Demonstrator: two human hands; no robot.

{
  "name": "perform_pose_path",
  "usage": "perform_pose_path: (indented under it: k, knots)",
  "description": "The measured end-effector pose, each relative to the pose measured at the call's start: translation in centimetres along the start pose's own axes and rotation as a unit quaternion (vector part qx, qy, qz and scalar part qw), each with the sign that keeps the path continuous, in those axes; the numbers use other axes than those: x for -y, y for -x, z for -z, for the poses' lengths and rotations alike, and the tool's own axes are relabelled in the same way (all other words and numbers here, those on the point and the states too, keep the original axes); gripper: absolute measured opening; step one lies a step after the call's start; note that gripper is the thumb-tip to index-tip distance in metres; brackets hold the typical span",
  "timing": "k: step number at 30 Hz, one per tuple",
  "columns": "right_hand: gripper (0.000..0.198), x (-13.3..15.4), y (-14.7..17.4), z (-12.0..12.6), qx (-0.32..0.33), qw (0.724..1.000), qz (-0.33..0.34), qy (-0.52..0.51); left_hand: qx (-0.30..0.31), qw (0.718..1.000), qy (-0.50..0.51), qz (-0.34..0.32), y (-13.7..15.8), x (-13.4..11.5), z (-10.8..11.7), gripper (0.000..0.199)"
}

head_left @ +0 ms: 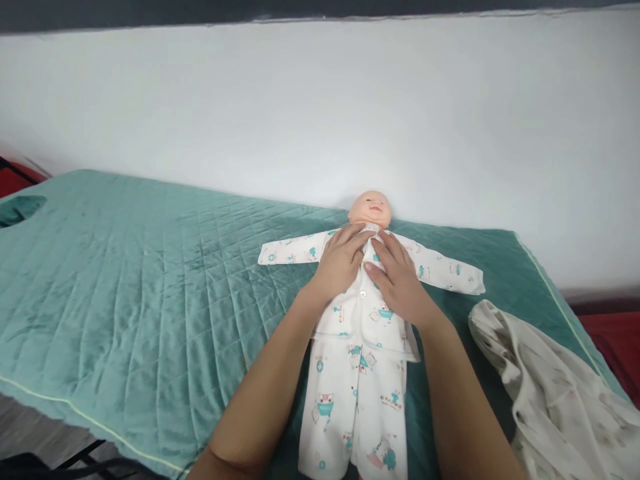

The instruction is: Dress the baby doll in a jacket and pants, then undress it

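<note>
A baby doll (371, 209) lies on its back, head toward the wall, in a white button-front shirt (363, 313) with small teal and pink prints. Matching trousers (327, 400) cover its legs. My left hand (343, 260) lies on the left side of the shirt's chest, fingers stretched toward the collar. On the other side of the front rests my right hand (397, 273), its fingers spread and thumb apart near the button line. The fingertips of both hands come close together below the doll's chin. A button (363, 293) shows beneath them. Both sleeves stretch outward.
A green quilted cover (150, 287) spreads under the doll. To the right lies a crumpled whitish cloth (560, 400). The white wall (250, 113) rises just behind the doll's head. Red items (613, 347) show beyond the right edge, and grey floor (35, 427) at lower left.
</note>
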State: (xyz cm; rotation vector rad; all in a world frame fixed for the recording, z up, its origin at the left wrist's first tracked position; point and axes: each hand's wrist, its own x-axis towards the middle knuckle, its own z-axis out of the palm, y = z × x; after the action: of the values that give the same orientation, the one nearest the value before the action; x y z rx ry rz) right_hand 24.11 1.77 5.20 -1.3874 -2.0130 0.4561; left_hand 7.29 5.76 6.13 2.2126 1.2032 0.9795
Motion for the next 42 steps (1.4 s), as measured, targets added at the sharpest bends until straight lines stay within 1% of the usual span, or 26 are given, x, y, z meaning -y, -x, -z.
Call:
perform_pose_path:
  k: [2,5,8,12,14,16,20,23,26,28,33,37,42]
  knots:
    - [0.051,0.1,0.0,-0.1,-0.025,1.000,-0.004,-0.018,0.002,1.000,0.002,-0.018,0.0,0.1,-0.1,0.056]
    - [0.055,0.2,0.0,-0.4,-0.061,0.995,-0.034,-0.074,0.010,0.999,0.006,-0.039,0.1,0.2,-0.1,0.057]
    - [0.055,0.3,0.1,-0.5,-0.069,0.990,-0.050,-0.114,0.007,0.999,0.010,-0.046,0.2,0.1,0.0,0.060]
    - [0.048,0.3,0.1,-0.4,-0.068,0.989,-0.053,-0.123,-0.001,0.999,0.025,-0.047,0.3,-0.1,0.1,0.063]
    - [0.049,0.3,0.1,-0.3,-0.066,0.988,-0.058,-0.127,-0.014,0.998,0.036,-0.045,0.2,-0.2,0.0,0.060]
    - [0.046,0.3,0.1,-0.3,-0.069,0.987,-0.054,-0.135,-0.041,0.997,0.051,-0.037,0.2,-0.3,-0.1,0.053]
    - [0.037,0.4,0.4,-0.2,-0.088,0.983,-0.017,-0.158,-0.098,0.991,0.090,-0.010,0.3,-0.5,-0.1,0.036]
    - [0.028,0.9,1.0,-0.3,-0.109,0.980,-0.007,-0.168,-0.118,0.986,0.119,0.008,0.6,-0.8,0.0,0.025]
    - [0.019,1.4,1.7,-0.4,-0.130,0.979,-0.006,-0.158,-0.112,0.981,0.157,0.016,1.0,-1.0,0.3,0.020]
    - [0.018,1.6,2.2,-0.6,-0.141,0.979,-0.003,-0.146,-0.098,0.979,0.180,0.016,1.4,-1.2,0.4,0.020]
    - [0.024,2.0,3.7,-1.1,-0.158,0.981,0.019,-0.114,-0.081,0.972,0.215,0.038,2.5,-1.5,0.5,0.021]
    - [0.030,2.2,5.0,-1.5,-0.150,0.985,0.011,-0.090,-0.074,0.966,0.243,0.039,3.0,-1.3,0.3,0.019]
    - [0.035,1.8,5.1,-1.6,-0.148,0.986,0.028,-0.073,-0.066,0.957,0.279,0.043,2.8,-0.5,0.2,0.019]
